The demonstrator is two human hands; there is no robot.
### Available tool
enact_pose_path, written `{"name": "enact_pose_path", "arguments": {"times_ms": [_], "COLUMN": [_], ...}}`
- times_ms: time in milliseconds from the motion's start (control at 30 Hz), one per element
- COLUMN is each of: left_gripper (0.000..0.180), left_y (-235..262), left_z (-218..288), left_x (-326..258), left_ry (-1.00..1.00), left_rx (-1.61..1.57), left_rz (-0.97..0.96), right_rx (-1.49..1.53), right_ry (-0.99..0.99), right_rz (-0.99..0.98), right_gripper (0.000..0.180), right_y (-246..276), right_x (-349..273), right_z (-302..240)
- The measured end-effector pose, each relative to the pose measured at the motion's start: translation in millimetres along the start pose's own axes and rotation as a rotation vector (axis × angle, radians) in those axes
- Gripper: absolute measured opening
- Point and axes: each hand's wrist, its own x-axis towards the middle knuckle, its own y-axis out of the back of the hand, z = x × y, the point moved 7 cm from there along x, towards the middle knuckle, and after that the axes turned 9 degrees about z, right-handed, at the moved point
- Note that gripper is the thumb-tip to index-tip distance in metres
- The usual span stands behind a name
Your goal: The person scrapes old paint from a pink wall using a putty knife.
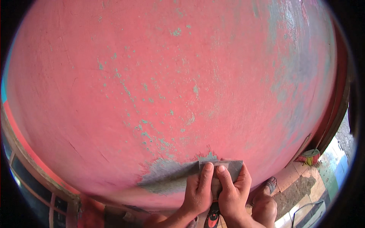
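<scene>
Head view, looking down along a pink-red painted wall (159, 76) that fills nearly the whole frame, its surface flecked with small greenish chips. At lower centre I see both hands pressed together on a flat grey metal scraper blade (228, 166). My left hand (197, 193) lies with its index finger stretched up over the blade's left part; my right hand (234, 193) sits just beside it, touching it, fingers extended onto the blade's middle and curled around its right edge. Both hands are closed on the scraper, holding it flat against the wall. The handle is mostly hidden under the palms; a dark and red shape (213, 220) below the hands may be its end, though I cannot tell for sure.

Left of the blade, touching its edge, spreads a bare grey patch (167, 176) where paint is gone, ragged at its rim. At lower right of the frame I see a bare knee (266, 207), a foot in a sandal (270, 185) on a tiled floor (292, 178), and a small red and green woven object (310, 156) at the wall's base. A dark window frame (38, 190) curves along the lower left.
</scene>
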Motion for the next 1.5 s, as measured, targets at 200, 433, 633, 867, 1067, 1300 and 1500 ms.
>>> {"name": "enact_pose_path", "arguments": {"times_ms": [200,433,633,867,1067,1300,1500], "left_gripper": [0.045,0.045,0.045,0.045,0.045,0.046,0.047], "left_y": [-2,-3,0,2,-2,-3,5], "left_z": [-1,7,6,-2,3,7,-1], "left_x": [4,8,6,9,3,9,3], "left_ry": [0.056,0.023,-0.03,-0.067,-0.022,0.062,0.029], "left_rx": [-0.027,-0.045,-0.002,0.002,-0.004,-0.038,0.036], "left_rz": [0.0,-0.004,-0.032,-0.026,-0.021,-0.068,-0.012], "right_rx": [-0.019,0.002,-0.023,-0.009,0.012,-0.007,-0.108], "right_ry": [-0.008,-0.015,-0.01,-0.006,0.058,0.036,0.02], "right_rz": [-0.012,-0.061,-0.043,0.004,0.032,-0.014,-0.037], "right_gripper": [0.017,0.018,0.017,0.017,0.016,0.016,0.017], "right_y": [-3,-11,-6,-4,-3,-10,-5], "right_x": [3,9,6,1,-1,5,2], "right_z": [-1,-8,-4,3,0,-2,1]}}
